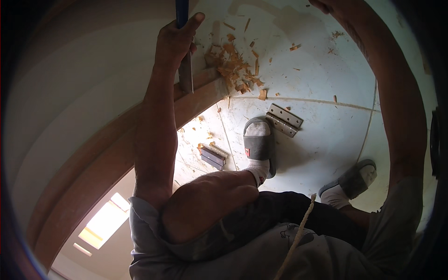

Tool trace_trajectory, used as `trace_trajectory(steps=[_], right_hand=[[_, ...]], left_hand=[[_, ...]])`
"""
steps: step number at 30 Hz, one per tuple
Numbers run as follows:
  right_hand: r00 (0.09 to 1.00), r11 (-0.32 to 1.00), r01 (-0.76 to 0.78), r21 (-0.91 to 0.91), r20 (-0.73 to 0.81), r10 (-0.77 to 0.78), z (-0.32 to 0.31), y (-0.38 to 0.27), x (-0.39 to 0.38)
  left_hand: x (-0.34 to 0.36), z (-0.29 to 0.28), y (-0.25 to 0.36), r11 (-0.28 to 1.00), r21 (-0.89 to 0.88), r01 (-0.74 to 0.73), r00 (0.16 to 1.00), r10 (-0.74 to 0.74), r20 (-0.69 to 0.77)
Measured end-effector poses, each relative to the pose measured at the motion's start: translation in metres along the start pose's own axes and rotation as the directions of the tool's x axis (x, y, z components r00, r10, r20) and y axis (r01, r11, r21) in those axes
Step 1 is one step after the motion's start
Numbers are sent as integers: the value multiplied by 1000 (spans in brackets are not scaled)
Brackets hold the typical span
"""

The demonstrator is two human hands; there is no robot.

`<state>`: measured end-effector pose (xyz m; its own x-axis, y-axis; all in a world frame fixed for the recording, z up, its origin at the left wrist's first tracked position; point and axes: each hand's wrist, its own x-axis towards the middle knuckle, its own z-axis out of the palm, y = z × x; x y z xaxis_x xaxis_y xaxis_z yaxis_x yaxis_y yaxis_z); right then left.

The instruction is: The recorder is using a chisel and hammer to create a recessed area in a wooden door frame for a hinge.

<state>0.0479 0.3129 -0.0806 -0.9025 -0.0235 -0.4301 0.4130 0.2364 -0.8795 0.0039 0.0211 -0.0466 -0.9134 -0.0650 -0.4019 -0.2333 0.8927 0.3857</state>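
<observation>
Here's the left hand (176,42), fingers curled snugly around a blue-handled chisel (185,77), its blade over the wooden frame (207,90)! The right hand (321,6) is cut off at the top edge; its fingers' spread and any hold, I can't tell. Wood shavings (235,70) litter the tiled floor (322,74), a metal hinge (283,120) beside the slippered foot (259,142).

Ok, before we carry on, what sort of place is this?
It looks like an indoor spot with carpentry under way, possibly a doorway: a long wooden beam, wood shavings scattered over a tiled floor, and a loose metal hinge.
</observation>
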Motion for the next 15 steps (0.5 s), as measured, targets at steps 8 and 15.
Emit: trace_trajectory(steps=[8, 15], right_hand=[[992, 984, 126, -124, 46, -121, -9, -41, 26], [993, 981, 101, -166, 81, -88, -7, -56, 32]], left_hand=[[2, -2, -9, 999, -27, 33, 999, -33, -19], [2, -3, -6, 997, -72, 25, 1000, -25, -7]])
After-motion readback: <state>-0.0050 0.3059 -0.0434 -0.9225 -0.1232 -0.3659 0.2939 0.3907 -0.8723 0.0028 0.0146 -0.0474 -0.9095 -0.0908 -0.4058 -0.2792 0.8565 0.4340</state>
